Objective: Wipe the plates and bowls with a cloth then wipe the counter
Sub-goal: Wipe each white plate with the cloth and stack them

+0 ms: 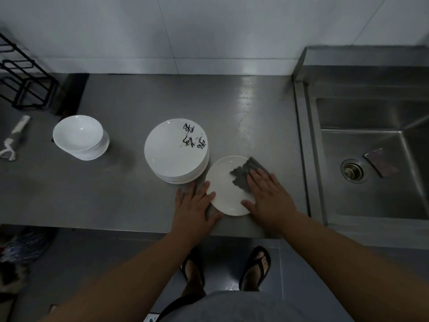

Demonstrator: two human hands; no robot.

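While our right grip (pixel 269 196), fingers straight, presses the cloth (pixel 243 173) flat onto the plate (pixel 224 189), our left grip (pixel 195 205) lies spread on the surface (pixel 116 194), fingertips touching the plate's rim. The plate sits just beside the stack (pixel 174 152); bowls (pixel 79 135) stand well apart, left.

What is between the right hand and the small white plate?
A grey cloth lies there: in the head view the right hand presses it flat onto the plate, near its right rim.

White plates (pixel 176 156), top one inked with black brushwork; white bowls (pixel 80 138); grey cloth (pixel 246 173); seemingly steel-grey counter (pixel 116 187).
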